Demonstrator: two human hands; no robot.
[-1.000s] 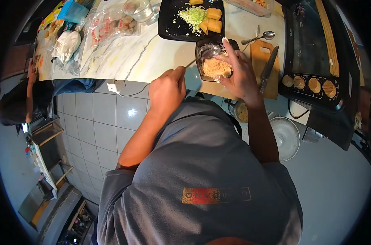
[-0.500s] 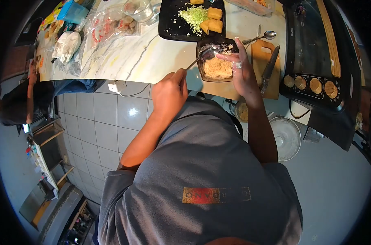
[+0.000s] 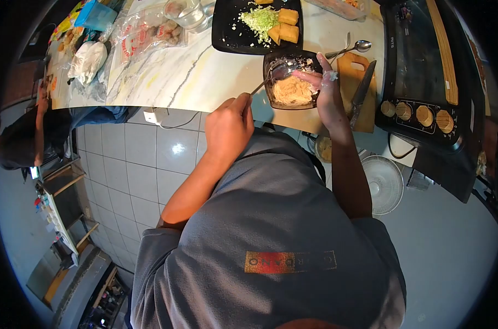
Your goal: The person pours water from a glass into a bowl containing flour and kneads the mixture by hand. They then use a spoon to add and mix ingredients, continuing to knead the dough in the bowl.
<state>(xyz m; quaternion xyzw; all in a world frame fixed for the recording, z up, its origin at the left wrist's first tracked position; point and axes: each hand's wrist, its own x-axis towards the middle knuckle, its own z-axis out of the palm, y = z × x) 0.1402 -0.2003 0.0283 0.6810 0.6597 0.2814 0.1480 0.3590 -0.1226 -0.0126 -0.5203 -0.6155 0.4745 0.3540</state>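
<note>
The person's bare right hand (image 3: 328, 94) has drawn back from over the square black bowl (image 3: 268, 92) to its right rim, so from here I can see more of the soft peach-coloured mash (image 3: 292, 92) inside.

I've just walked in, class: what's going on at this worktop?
A person's left hand grips a spoon whose head is in a dark bowl of pale orange mixture. The right hand, smeared with pale paste, is open over the bowl's right side. Just beyond, a black plate holds chopped greens and golden-brown pieces.
</note>
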